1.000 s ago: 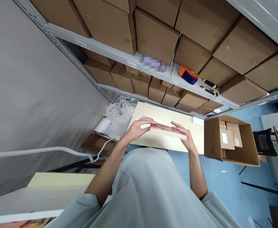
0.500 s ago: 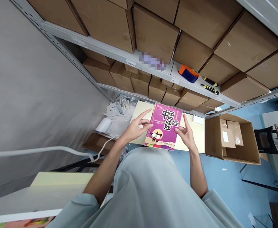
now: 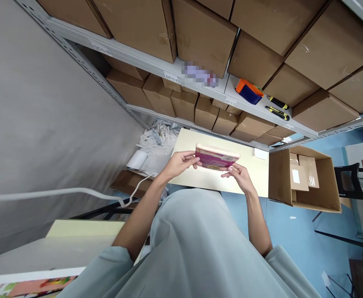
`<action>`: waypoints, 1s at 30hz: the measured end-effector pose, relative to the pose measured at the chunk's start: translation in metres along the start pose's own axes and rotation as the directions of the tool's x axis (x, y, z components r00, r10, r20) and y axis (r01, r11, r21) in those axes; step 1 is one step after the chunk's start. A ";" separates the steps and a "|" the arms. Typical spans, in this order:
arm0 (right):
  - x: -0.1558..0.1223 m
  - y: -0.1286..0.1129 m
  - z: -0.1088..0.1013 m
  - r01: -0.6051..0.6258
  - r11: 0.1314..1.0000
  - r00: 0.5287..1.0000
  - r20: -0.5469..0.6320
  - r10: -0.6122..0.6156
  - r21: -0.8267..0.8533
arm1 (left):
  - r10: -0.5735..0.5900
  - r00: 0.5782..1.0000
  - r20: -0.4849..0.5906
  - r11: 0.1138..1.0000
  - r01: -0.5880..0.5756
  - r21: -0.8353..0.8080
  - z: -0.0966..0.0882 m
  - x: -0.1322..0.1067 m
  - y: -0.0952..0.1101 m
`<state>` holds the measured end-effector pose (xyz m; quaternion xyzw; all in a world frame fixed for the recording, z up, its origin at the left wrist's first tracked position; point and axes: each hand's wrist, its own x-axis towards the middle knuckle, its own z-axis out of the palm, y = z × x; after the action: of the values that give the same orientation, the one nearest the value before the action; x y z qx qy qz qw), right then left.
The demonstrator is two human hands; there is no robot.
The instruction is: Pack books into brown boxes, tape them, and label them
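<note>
I hold a pink-covered book [image 3: 216, 157] between both hands, tilted so that mostly its page edge and a strip of cover show. My left hand [image 3: 180, 162] grips its left end, fingers curled round it. Under the book's right part my right hand [image 3: 237, 176] pinches the lower edge. The book hovers above a pale yellow table [image 3: 256, 176].
A metal shelf [image 3: 156, 68] loaded with brown cartons runs across the top; an orange-and-blue tape dispenser [image 3: 248, 91] and utility knives [image 3: 277, 108] lie on it. An open carton [image 3: 305, 178] stands to the right on the blue floor. White packaging [image 3: 156, 142] is piled at left.
Half a second ago the book's cover faced me upright; it has now tipped flat again, edge toward me. My hands stayed at its two ends.
</note>
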<state>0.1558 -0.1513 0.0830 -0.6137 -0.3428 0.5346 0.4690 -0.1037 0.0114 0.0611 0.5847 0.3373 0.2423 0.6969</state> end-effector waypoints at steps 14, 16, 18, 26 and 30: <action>0.018 0.028 0.014 -0.207 0.975 0.970 -0.114 0.216 0.084 | -0.147 0.989 -0.034 0.989 0.147 -0.013 -0.006 0.007 -0.042; 0.023 0.039 0.013 -0.227 0.970 0.964 -0.118 0.237 0.090 | -0.163 0.986 -0.033 0.987 0.163 -0.002 -0.007 0.003 -0.054; 0.032 0.054 0.014 -0.230 0.970 0.966 -0.098 0.237 0.082 | -0.173 0.985 -0.002 0.985 0.173 -0.008 -0.008 -0.001 -0.069; 0.100 0.118 0.034 -0.108 0.994 0.993 -0.042 0.109 0.018 | -0.299 0.946 -0.126 0.950 0.282 -0.136 -0.037 0.013 -0.144; 0.162 0.143 0.055 -0.081 0.996 0.997 0.011 0.080 0.048 | -0.398 0.859 -0.322 0.917 0.364 -0.162 -0.066 0.044 -0.168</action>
<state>0.1222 -0.0369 -0.1056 -0.6133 -0.3069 0.5639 0.4601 -0.1346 0.0532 -0.1176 0.4201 0.5521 0.2153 0.6872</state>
